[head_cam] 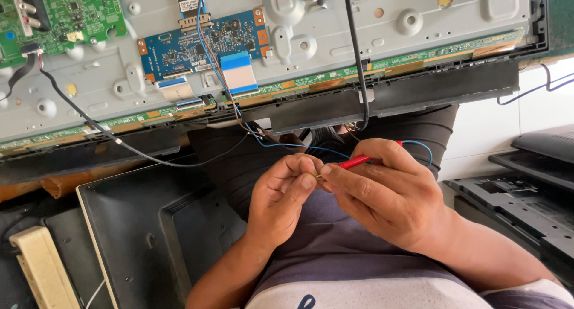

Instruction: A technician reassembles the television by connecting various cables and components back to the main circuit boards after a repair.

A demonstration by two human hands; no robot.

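The person's left hand (281, 198) and right hand (382, 192) met over the lap, fingertips touching. The right hand's grip was closed on a slim red probe with a metal tip (354, 162), thumb and fingers clamped along its shaft, with the tip pointing toward the left hand. The left hand's grip was pinched together at that tip; whether it held a small part or bare wire end there could not be told. A thin blue wire (293, 145) ran from behind the hands up to a blue rectangular circuit board (200, 43) on the grey metal back panel of an opened flat screen (335, 40). A green circuit board (72, 13) sat at the panel's upper left, and a black cable (357, 58) hung down over its edge. A dark plastic rear cover (143, 237) lay just beside the left forearm.
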